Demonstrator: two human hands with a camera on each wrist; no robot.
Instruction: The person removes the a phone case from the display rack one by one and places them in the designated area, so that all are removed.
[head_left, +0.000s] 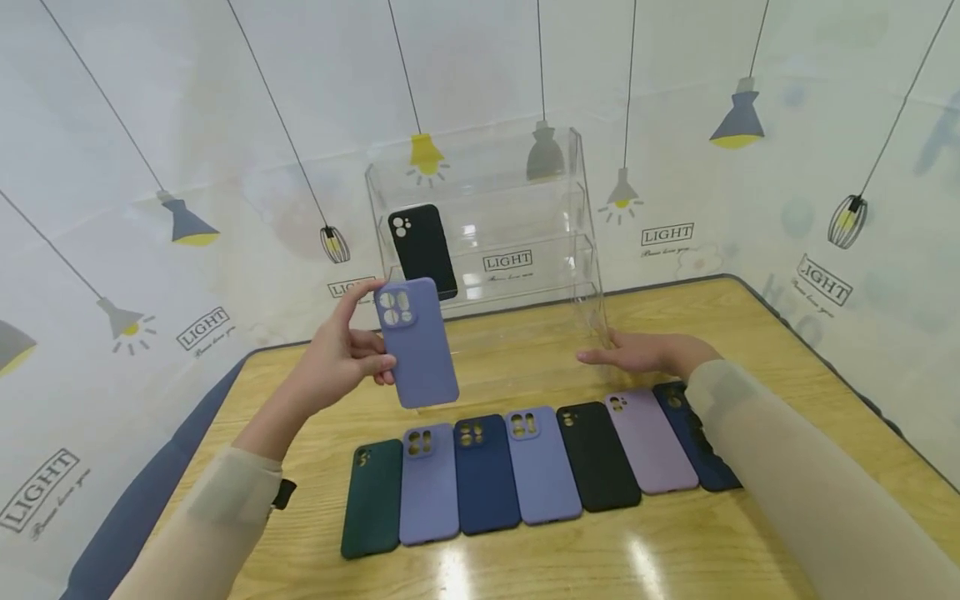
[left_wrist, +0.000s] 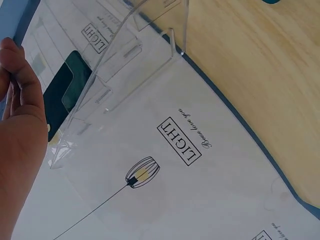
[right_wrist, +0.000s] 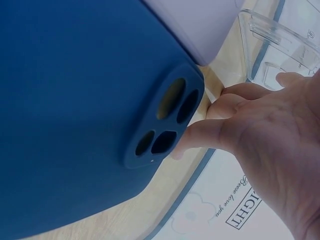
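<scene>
My left hand (head_left: 341, 350) pinches a periwinkle phone case (head_left: 423, 354) by its left edge, upright in front of the clear acrylic display rack (head_left: 517, 308). The case has a raised square of camera holes at its top left. A black phone case (head_left: 426, 250) stands in the rack just behind it. In the left wrist view only part of my left hand (left_wrist: 22, 95) shows, and the held case is hidden. My right hand (head_left: 637, 352) is at the rack's lower right side, fingers extended. The right wrist view has a dark blue case (right_wrist: 90, 110) close to my right hand (right_wrist: 260, 120).
Several cases lie in a row along the table's front: dark green (head_left: 372, 500), periwinkle (head_left: 430, 500), navy (head_left: 487, 483), another periwinkle (head_left: 547, 475), black (head_left: 600, 462), lilac (head_left: 654, 450) and dark blue (head_left: 723, 471), partly under my right sleeve (head_left: 802, 475). Behind the wooden table (head_left: 292, 500) hangs a lamp-print cloth (head_left: 285, 108).
</scene>
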